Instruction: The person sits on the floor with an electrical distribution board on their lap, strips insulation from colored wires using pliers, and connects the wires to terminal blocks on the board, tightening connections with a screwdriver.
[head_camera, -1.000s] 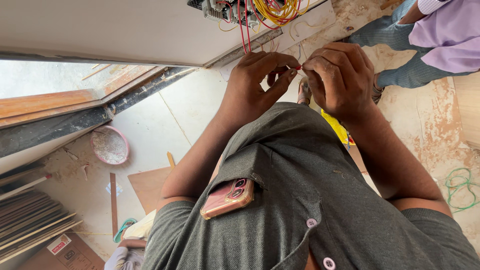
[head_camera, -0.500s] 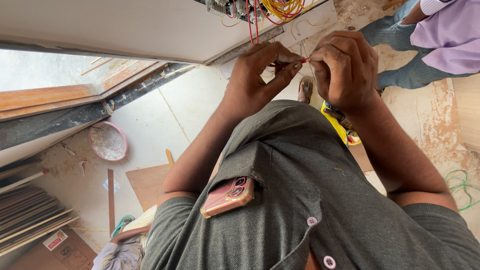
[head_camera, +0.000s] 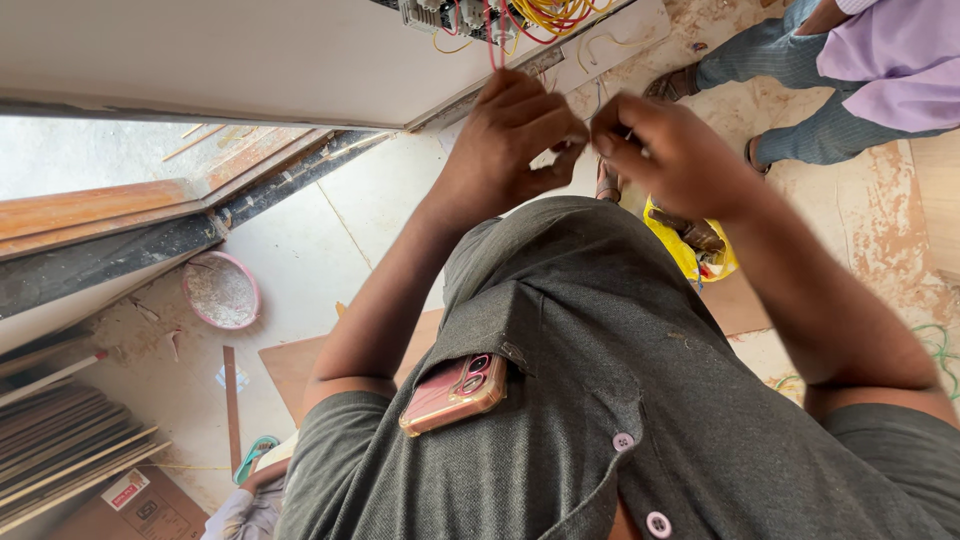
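Left hand (head_camera: 515, 135) and right hand (head_camera: 672, 150), both pinched closed on a thin red wire (head_camera: 492, 40) hanging from the open electrical box (head_camera: 480, 15) overhead; the wire appears light, springy and slippery, best gripped on its insulation near the free end.

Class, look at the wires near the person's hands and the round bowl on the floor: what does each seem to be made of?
Wires: likely metal cores in smooth red and yellow plastic coating, judging by the bright, bendy loops. Round bowl: probably plastic, given its thin, matt pink rim; it holds pale dusty rubble. Both hands meet just below the wires.
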